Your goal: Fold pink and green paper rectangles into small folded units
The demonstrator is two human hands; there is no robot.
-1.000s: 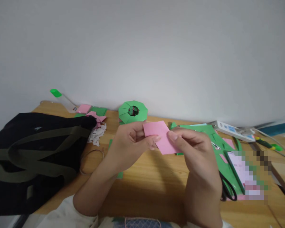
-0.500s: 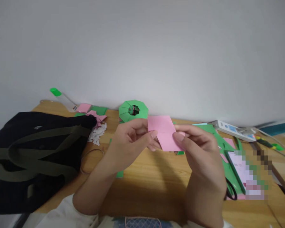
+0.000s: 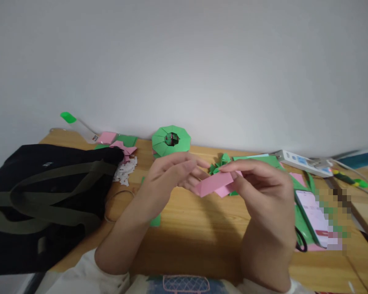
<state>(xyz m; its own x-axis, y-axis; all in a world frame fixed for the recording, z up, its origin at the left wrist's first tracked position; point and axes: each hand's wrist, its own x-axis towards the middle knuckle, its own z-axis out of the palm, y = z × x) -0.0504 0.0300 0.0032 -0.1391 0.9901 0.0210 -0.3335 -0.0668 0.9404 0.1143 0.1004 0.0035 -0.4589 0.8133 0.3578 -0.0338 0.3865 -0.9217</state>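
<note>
Above the middle of the wooden table, the folded pink paper was pinched between the thumb and fingers of the right hand. At the paper's left end, the left hand had its fingers loosely bent and its thumb clear of the sheet, though whether its fingertips touched the edge could not be told. A green paper ring stood on the far side, a black bag lay left, and a phone lay right.
</note>
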